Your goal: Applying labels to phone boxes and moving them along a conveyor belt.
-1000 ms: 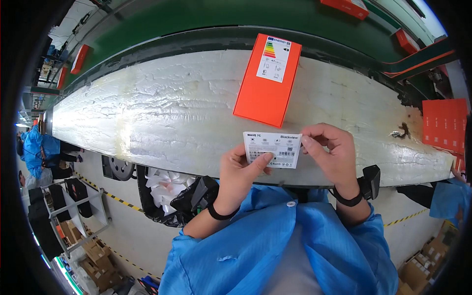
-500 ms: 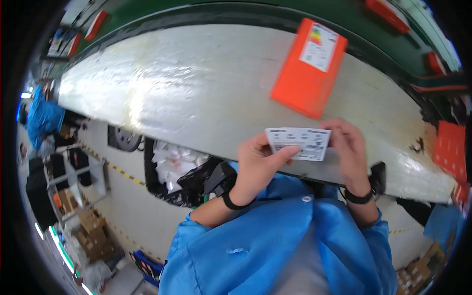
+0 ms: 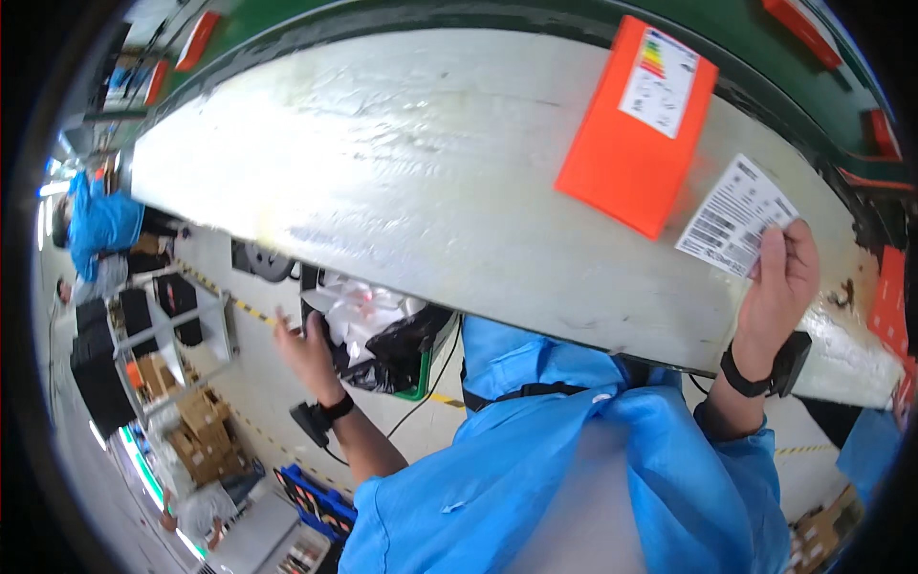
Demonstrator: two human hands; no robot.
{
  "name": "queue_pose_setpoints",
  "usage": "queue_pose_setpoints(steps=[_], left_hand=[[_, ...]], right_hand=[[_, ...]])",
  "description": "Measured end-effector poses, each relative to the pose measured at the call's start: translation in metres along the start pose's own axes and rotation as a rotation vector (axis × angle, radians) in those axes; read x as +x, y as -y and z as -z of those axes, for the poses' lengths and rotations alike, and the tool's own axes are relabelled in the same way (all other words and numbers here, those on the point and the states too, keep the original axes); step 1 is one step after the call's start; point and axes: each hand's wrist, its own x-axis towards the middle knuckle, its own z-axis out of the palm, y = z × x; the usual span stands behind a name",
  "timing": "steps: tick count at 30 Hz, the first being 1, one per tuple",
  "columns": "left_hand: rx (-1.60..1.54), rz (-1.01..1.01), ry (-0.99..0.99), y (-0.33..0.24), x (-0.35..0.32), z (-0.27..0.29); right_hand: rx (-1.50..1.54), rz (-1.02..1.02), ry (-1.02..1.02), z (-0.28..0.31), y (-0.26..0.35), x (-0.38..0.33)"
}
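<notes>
Between the thumb and fingers of my right hand (image 3: 779,287) is a white printed label (image 3: 732,218), held by its lower right corner above the table's right part. Just left of the label lies an orange box (image 3: 617,163) with a white sticker (image 3: 660,84) carrying coloured bars on its upper half. My left hand (image 3: 311,359) is off the table to the left, fingers spread and holding nothing. It is beside a black-lined bin (image 3: 368,311) with white paper scraps in it. Both wrists wear black bands.
A long pale table (image 3: 402,143) runs across the view. More orange boxes lie at the right end (image 3: 889,297) and beyond the far edge. At the left are a shelf rack (image 3: 177,325), cardboard boxes (image 3: 206,426) and a person in blue (image 3: 100,225).
My left hand has let go of the label and swung left and down to beside the bin. My right hand now holds the label farther right, with its printed side showing.
</notes>
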Motion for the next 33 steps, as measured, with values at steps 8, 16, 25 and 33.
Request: queue_pose_setpoints(steps=[8,16,25,33], left_hand=[[-1.225,-0.294,0.739,-0.255,-0.030,-0.021],[-1.113,-0.561,0.722,-0.326,-0.078,-0.025],[-1.187,-0.583,0.811,-0.332,-0.078,-0.034],[-1.228,-0.615,0.713,-0.331,-0.077,-0.037]], right_hand=[[0.093,-0.037,0.056,0.007,0.000,0.003],[-0.041,-0.101,0.226,0.004,0.005,0.032],[-0.148,-0.192,0.349,-0.006,0.004,0.046],[-0.195,-0.197,0.385,-0.010,0.000,0.047]])
